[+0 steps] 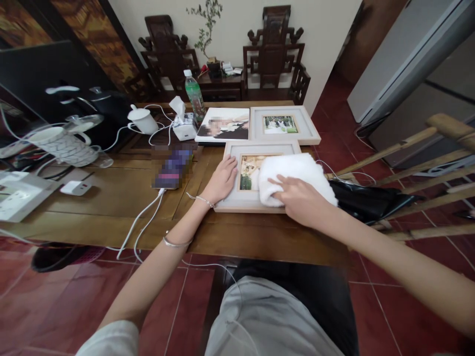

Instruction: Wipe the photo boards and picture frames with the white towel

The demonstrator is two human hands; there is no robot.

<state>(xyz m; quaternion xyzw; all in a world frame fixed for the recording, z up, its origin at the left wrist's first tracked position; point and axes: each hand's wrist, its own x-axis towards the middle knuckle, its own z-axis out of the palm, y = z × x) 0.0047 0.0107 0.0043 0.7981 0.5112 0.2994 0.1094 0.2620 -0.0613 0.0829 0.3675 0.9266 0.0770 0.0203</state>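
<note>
A picture frame [227,200] with a pale wooden border and a small photo inside lies flat near the table's front edge. My left hand [223,176] rests on its left side, fingers stretched out over the border. Bunched in my right hand [297,195] is a fluffy white towel [302,173], pressed on the right part of the frame and hiding much of the photo. Just behind are a second picture frame [309,129] and a white-edged photo panel [243,129], side by side.
Left on the wooden table [111,198] are a phone [173,168] with white cables, a tissue box [185,127], a bottle [195,94], a lidded cup [143,120], a patterned mug [65,143] and a power strip [27,193]. A bamboo chair [411,173] stands at right.
</note>
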